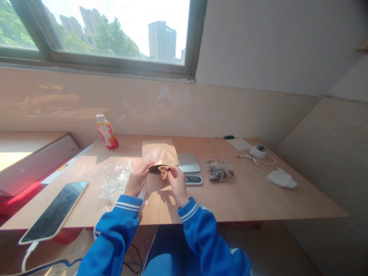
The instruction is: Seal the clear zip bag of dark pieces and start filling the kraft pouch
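A brown kraft paper bag [159, 150] lies on the table with its dark mouth facing me. My left hand [138, 179] is closed on the left edge of that mouth. Between the fingertips of my right hand [177, 183] is a tan, wrinkled dried-looking piece [163, 172], held right at the bag's mouth; its exact kind is not clear. A small digital scale [193, 164] with a silver plate sits just right of the bag, partly covered by it. Farther right lies a clear zip bag [220, 170] with dark and brown pieces inside.
Crumpled clear plastic [116, 182] lies to the left. A phone [54, 212] with a cable overhangs the front left edge. Behind stands a drink bottle [107, 132]. On the right are a white dome camera [258, 151], white tissue [281, 178], paper [239, 144] and a green-handled tool [229, 137].
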### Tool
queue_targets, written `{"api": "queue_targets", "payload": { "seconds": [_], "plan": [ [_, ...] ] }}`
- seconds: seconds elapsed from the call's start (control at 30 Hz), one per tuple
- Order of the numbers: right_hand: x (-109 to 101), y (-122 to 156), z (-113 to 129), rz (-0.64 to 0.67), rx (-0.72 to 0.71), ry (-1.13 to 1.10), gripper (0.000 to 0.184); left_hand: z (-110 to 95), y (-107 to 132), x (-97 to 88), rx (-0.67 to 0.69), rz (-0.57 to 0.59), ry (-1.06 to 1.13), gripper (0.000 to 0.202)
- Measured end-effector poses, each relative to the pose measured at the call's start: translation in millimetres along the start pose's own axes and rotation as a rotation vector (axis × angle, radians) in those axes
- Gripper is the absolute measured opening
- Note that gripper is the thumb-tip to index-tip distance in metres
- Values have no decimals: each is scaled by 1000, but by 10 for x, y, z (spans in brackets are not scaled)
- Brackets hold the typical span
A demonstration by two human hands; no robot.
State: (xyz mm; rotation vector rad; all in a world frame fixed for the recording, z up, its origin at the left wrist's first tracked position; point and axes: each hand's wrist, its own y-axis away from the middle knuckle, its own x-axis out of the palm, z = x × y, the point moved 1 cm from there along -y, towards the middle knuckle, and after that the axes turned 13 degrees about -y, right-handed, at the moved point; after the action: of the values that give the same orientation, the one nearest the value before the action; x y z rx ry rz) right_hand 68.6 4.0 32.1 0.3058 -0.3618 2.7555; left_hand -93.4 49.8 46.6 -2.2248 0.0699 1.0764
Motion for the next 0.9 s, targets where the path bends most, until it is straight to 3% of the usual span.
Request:
{"api": "queue_targets", "payload": {
  "seconds": [0.17, 0.27, 0.43, 0.53, 0.67, 0.8, 0.9],
  "plan": [
    [-483, -326, 365, -109, -275, 390, 22, -54, -47, -81, -96, -126, 33, 29],
    [-691, -539, 419, -69, -413, 620, 29, -65, -67, -52, -202, -151, 91, 26],
    [-793, -687, 275, 101, -327, 1005, 36, -154, -122, -48, -322, -211, 141, 20],
    [-771, -625, 213, 134, -309, 1071, 36, -212, -163, -62, -338, -230, 147, 19],
    [-633, -378, 300, 102, -462, 867, 41, -249, -207, -53, -336, -235, 147, 18],
    [-276, -113, 412, 424, -627, 661, 35, -285, -211, -21, -344, -229, 167, 17],
    [45, -78, 363, 549, -607, 739, 35, -309, -176, 11, -328, -240, 182, 18]
  ]
}}
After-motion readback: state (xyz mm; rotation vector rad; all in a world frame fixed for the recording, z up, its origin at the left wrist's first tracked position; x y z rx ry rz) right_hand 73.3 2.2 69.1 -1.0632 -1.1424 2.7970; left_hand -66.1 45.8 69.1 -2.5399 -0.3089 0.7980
